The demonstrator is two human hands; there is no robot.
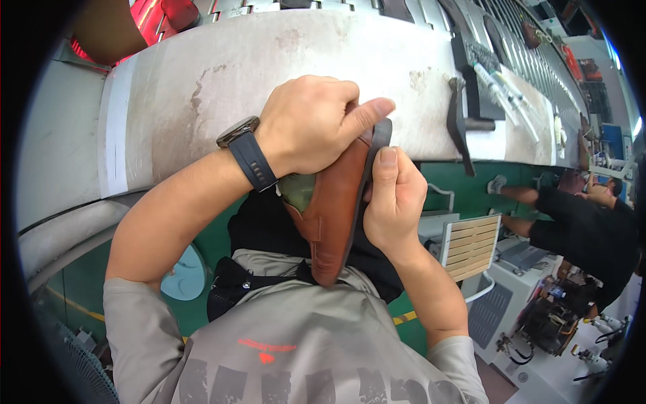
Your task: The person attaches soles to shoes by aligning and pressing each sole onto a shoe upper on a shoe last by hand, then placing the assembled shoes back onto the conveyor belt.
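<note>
A brown leather shoe (338, 202) with a dark sole is held upright in front of my body, its toe pointing down toward me and its heel away. Something green shows in its opening. My left hand (313, 121), with a black watch on the wrist, wraps around the heel end, thumb stretched across the top toward the sole. My right hand (396, 198) is closed in a fist against the sole side near the heel. Its fingertips are turned away, so whatever they may hold is hidden.
A stained pale worktop (235, 74) lies ahead, with a roller conveyor (431, 12) behind it. At right are a hammer (457, 118) and white syringe-like tubes (498, 91). A slatted wooden seat (471, 248), a blue round stool (185, 273) and another person (585, 219) stand around.
</note>
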